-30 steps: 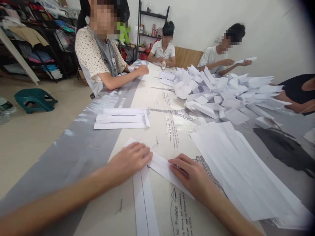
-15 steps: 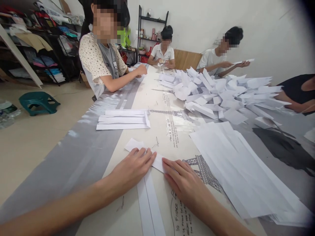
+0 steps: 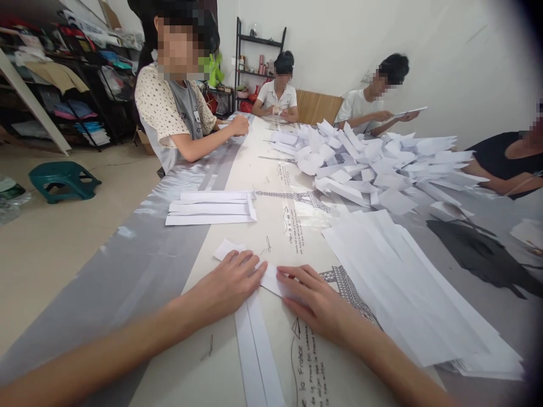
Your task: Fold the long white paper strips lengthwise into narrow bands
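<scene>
Both hands lie flat on the bench, fingers stretched out and pressing rather than gripping: the left hand (image 3: 231, 282) and the right hand (image 3: 316, 299) pin a folded white paper strip (image 3: 271, 278) between them, fingertips of each nearly meeting over its middle. One end of the strip (image 3: 227, 249) pokes out just beyond the left fingers; the other end is hidden under the right palm. Running back from under the left fingers toward the body is a long folded strip (image 3: 257, 350), lying straight on the printed bench cover (image 3: 297, 226) with its tower drawings. The step in hand looks like creasing: the paper has been folded over and the flat fingers are bearing down on the fold. The next move, as a judgement, would call for sliding the fingertips along the crease with even pressure while one hand keeps the strip from skewing. Just right of the right fingers spreads a thick stack of flat sheets (image 3: 407, 294). Beyond the left fingers lies a small group of finished strips (image 3: 212, 208), set side by side. Farther off, a big heap of folded pieces (image 3: 369, 167) covers the bench, and other people (image 3: 178, 113) sit around it handling paper.
</scene>
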`<state>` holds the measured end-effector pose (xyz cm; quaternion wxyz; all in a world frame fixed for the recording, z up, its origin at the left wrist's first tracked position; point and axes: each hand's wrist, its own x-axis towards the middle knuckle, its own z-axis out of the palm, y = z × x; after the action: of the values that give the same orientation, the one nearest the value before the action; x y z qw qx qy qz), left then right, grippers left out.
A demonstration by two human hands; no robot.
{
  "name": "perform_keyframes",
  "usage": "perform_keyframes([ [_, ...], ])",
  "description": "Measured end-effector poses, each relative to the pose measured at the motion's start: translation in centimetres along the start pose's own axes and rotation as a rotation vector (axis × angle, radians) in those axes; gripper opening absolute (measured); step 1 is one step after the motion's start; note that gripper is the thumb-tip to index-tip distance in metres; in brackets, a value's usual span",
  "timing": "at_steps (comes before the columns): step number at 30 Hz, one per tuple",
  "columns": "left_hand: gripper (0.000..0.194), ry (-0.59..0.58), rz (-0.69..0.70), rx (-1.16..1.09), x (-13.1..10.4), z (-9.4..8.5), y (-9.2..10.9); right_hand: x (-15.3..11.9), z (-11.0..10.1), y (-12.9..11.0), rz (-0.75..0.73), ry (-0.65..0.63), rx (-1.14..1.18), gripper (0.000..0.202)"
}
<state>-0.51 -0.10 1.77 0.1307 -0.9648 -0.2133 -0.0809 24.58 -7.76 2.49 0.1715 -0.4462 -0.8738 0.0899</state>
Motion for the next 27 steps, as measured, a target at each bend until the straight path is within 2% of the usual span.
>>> perform_keyframes([
  [3, 0.033, 0.038, 0.015, 0.008, 0.2, 0.3, -0.3, 0.0, -0.2, 0.7, -0.003, 0.013, 0.070, 0.033],
  [10, 0.028, 0.093, 0.039, -0.047, 0.1, 0.6, -1.2, -0.1, 0.0, 1.4, -0.060, 0.086, 0.074, 0.022],
  [14, 0.014, 0.138, 0.052, -0.139, 0.0, 0.0, -2.2, -0.2, -0.6, 1.8, 0.036, 0.141, 0.099, 0.024],
  [17, 0.022, 0.149, 0.099, -0.223, -0.1, -0.8, -3.6, -0.1, -1.6, 1.5, 0.129, 0.144, 0.149, 0.025],
  [21, 0.025, 0.164, 0.103, -0.246, 0.0, -1.6, -5.5, 0.1, -2.2, 1.3, 0.235, 0.057, 0.112, 0.027],
  [24, 0.026, 0.131, 0.119, -0.149, 0.2, -1.2, -5.9, 0.0, -1.6, 1.6, 0.284, 0.032, -0.014, 0.028],
  [27, 0.031, 0.125, 0.083, -0.061, 0.3, 0.2, -5.4, -0.2, -0.9, 1.9, 0.266, 0.056, -0.059, 0.019],
])
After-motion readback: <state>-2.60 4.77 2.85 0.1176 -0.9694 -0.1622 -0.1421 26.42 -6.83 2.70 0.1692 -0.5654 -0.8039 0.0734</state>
